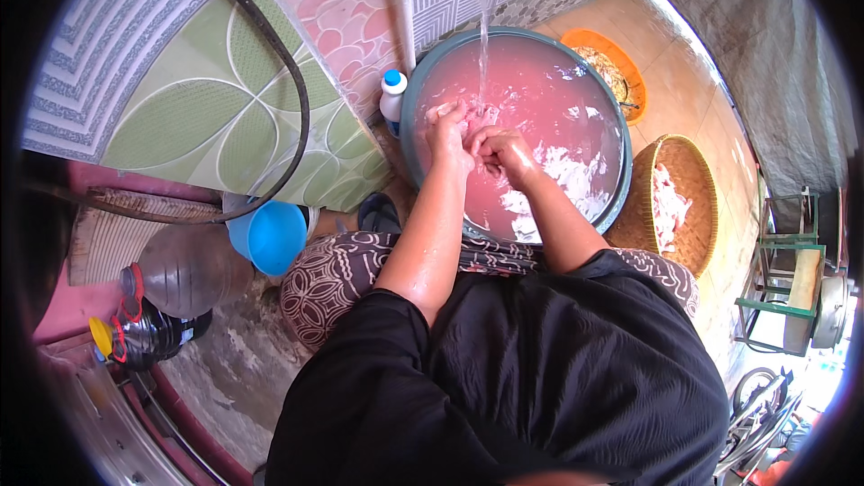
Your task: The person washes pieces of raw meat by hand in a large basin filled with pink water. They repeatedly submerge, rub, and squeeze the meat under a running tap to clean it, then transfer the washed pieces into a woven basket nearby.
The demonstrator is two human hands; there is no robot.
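Both my hands are over a large round grey-green tub point(409, 126) of cloudy pink water point(531, 67). A thin stream of water point(483, 45) falls from above, right by my fingers. My left hand point(446, 133) is closed round a pale, wet, pinkish piece point(483, 115) that looks like raw meat; its exact kind is unclear. Beside it, my right hand point(506, 153) has its fingers curled in toward the left one, and whatever it grips is hidden. White patches point(567, 180) show on the water at the tub's near right, possibly glare or foam.
A woven basket point(641, 207) with pale pink pieces point(668, 205) stands right of the tub. Behind it sits an orange bowl point(637, 90) of yellowish bits. A white bottle with a blue cap point(391, 99) touches the tub's left. Blue pail point(277, 238), large bottles point(184, 272) and a black hose point(301, 99) are left.
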